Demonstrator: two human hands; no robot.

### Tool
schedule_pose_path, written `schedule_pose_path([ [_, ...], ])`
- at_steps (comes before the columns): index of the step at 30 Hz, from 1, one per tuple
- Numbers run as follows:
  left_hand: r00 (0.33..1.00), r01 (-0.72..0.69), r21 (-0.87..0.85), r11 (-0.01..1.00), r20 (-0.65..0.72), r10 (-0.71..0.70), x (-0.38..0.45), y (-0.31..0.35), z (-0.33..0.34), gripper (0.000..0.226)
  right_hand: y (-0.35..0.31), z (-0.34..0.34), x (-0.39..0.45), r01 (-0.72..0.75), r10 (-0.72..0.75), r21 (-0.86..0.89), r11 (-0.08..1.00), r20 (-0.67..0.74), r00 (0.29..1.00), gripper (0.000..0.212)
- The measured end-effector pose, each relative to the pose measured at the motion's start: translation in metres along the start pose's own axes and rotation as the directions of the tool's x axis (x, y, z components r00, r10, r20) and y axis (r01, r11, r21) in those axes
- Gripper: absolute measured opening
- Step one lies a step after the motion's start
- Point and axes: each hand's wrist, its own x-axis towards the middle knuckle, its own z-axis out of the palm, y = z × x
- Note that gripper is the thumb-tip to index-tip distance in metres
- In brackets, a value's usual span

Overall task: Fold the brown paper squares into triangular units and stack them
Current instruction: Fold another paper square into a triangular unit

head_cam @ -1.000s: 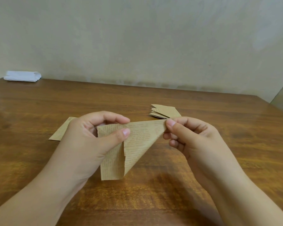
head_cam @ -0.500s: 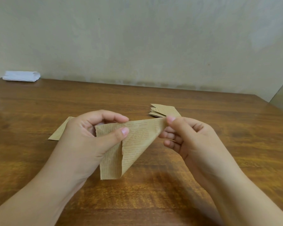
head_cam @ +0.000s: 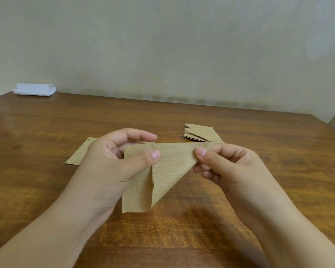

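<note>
A partly folded brown paper piece [head_cam: 168, 167] with printed lines hangs in the air above the table. My left hand [head_cam: 112, 161] pinches its left flap between thumb and forefinger. My right hand [head_cam: 226, 167] pinches its right corner with the thumb on the front. A loose flap hangs down below my left thumb. Behind my right hand lies a stack of folded triangular units [head_cam: 199, 132]. Flat brown paper [head_cam: 79, 155] lies on the table, mostly hidden behind my left hand.
The wooden table [head_cam: 46, 190] runs back to a plain wall. A white folded cloth or paper bundle [head_cam: 35, 89] sits at the far left corner. The table's right edge shows at the far right.
My right thumb has slid left along the top edge of the paper, closer to my left hand. The left hand keeps its grip.
</note>
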Motion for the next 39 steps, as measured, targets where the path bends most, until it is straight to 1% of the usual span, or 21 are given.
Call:
schedule_pose_path([
  [4, 1.0, 0.004, 0.005, 1.0, 0.026, -0.005, -0.0012, 0.0021, 0.0001, 0.02, 0.0007, 0.0006, 0.001, -0.01, 0.009, 0.026, 1.0, 0.003, 1.0, 0.016],
  [10, 1.0, -0.019, 0.011, 1.0, 0.013, 0.019, -0.0001, 0.0012, -0.0022, 0.016, 0.0006, 0.0034, 0.0009, -0.015, 0.015, 0.018, 1.0, 0.002, 1.0, 0.017],
  [14, 1.0, -0.028, 0.015, 0.999, 0.009, 0.028, 0.001, -0.0004, -0.0032, 0.017, -0.0002, 0.0045, 0.0005, -0.019, 0.019, 0.016, 1.0, -0.002, 1.0, 0.016],
  [17, 0.999, -0.046, 0.07, 0.996, 0.009, 0.046, 0.0023, -0.002, -0.0051, 0.028, -0.001, 0.0051, 0.0004, -0.016, 0.016, 0.03, 0.999, -0.002, 1.0, 0.016],
  [19, 0.999, -0.046, 0.069, 0.997, 0.007, 0.046, 0.0025, -0.0026, -0.0051, 0.024, -0.0012, 0.0049, 0.0003, -0.016, 0.016, 0.034, 0.999, -0.005, 1.0, 0.016],
  [22, 0.999, -0.044, 0.049, 0.998, 0.01, 0.044, 0.0018, -0.0015, -0.0031, 0.016, -0.0005, 0.0039, 0.001, -0.013, 0.014, 0.02, 1.0, -0.028, 1.0, 0.017],
  [24, 0.999, -0.041, 0.053, 0.998, 0.012, 0.041, 0.0012, -0.0004, -0.0023, 0.016, -0.0004, 0.0035, 0.0014, -0.006, 0.006, -0.002, 1.0, -0.051, 0.999, 0.019],
  [29, 0.999, -0.047, 0.057, 0.997, 0.008, 0.046, 0.0007, -0.0002, -0.0015, 0.017, -0.0016, 0.001, 0.0014, 0.007, -0.007, -0.005, 1.0, -0.105, 0.994, 0.013],
  [36, 0.999, -0.045, 0.057, 0.997, 0.006, 0.045, 0.002, -0.0032, -0.0037, 0.017, -0.0042, 0.0043, 0.0029, -0.035, 0.046, 0.105, 0.994, -0.104, 0.994, 0.033],
  [39, 0.999, -0.044, 0.068, 0.997, 0.014, 0.043, 0.0029, -0.004, -0.004, 0.017, -0.0037, 0.003, 0.0035, -0.051, 0.061, 0.108, 0.993, -0.096, 0.993, 0.035],
])
